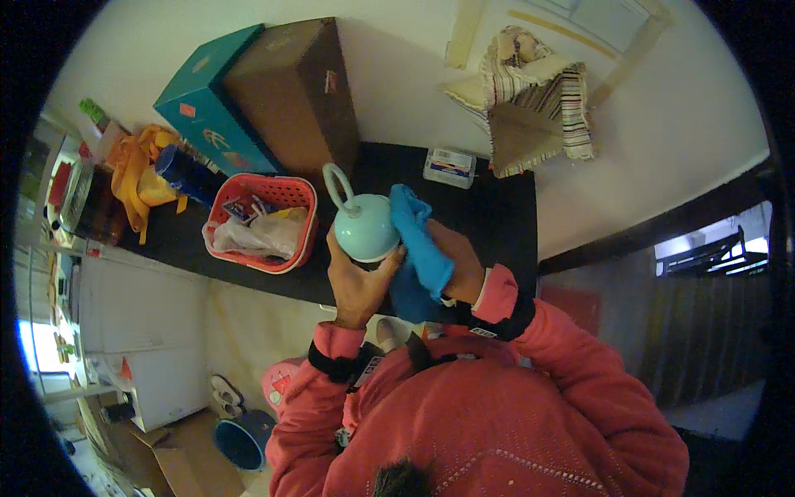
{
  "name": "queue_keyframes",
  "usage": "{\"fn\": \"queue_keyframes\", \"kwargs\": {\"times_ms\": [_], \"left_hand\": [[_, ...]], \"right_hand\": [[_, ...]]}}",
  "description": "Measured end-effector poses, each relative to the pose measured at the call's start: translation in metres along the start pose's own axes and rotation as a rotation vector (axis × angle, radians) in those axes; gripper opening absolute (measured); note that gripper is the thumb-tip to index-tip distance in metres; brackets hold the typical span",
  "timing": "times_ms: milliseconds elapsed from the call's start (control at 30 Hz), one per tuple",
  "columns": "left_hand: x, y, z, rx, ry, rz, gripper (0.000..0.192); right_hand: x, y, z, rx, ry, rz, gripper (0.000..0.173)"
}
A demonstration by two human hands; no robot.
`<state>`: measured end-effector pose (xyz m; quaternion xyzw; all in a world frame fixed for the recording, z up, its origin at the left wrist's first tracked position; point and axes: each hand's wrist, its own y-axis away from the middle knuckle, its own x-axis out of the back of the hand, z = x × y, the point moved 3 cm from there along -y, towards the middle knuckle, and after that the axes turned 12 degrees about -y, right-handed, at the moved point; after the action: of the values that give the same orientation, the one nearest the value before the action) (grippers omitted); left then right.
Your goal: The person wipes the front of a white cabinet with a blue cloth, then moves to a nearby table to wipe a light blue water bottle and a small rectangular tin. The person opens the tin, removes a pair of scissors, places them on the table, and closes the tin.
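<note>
My left hand [357, 282] grips the underside of a glossy mint-green rounded object [366, 228] with a pale curved neck or handle rising from its top; its exact kind is not clear. A blue cloth [422, 248] is bunched in my right hand [458, 261] and lies against the right side of the rounded object. Its lower part hangs down over the front edge of the black tabletop [497, 211]. The fingers of my right hand are partly hidden behind the cloth.
A red plastic basket [307, 248] holding a plastic bag and small items stands at the left. Behind it are a teal box [214, 105] and a brown cardboard box [292, 93]. A clear plastic case [450, 168] lies near the wall, beside hanging striped fabric [534, 105].
</note>
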<state>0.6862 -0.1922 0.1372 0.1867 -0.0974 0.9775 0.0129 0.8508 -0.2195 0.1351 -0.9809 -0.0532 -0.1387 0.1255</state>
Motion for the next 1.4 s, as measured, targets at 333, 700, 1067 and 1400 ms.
{"fn": "queue_keyframes", "kwargs": {"times_ms": [333,700,1067,1400], "left_hand": [[0.003,-0.005,-0.003,0.120,0.511,-0.087,0.063],[-0.037,-0.013,-0.013,0.443,1.019,-0.375,0.054],[-0.045,-0.021,-0.004,0.477,0.936,-0.521,0.067],[-0.037,-0.016,0.008,0.516,1.168,-0.414,0.066]], "right_hand": [[0.025,0.019,-0.020,0.162,0.016,0.009,0.043],[0.031,-0.025,-0.052,0.375,0.478,0.194,0.051],[0.015,0.019,-0.056,0.421,0.477,0.076,0.035],[0.027,0.042,-0.001,-0.077,-0.208,0.282,0.039]]}}
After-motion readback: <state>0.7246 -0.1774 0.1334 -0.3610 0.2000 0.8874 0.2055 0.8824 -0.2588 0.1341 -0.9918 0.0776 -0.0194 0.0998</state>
